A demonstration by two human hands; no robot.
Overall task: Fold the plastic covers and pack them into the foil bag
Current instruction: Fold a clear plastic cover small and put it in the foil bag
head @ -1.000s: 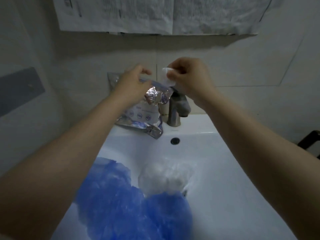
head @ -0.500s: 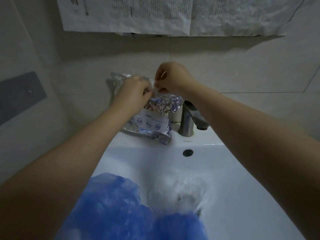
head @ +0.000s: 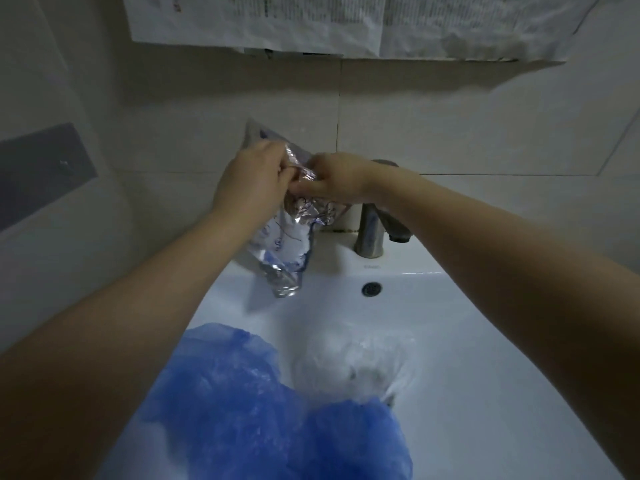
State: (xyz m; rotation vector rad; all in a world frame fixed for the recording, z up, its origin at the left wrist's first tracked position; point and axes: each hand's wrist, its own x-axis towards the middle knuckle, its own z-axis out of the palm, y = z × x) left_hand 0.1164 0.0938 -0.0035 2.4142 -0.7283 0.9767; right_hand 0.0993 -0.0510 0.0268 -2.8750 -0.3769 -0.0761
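Both hands form the grip: left hand and right hand pinch the foil bag mouth, bag hanging lengthwise above the sink. Blue plastic covers lie below, nearer the left arm.

I see a dim, bluish frame, soft throughout; glare on the foil bag, wide-angle bending at edges, shadowed upper wall.
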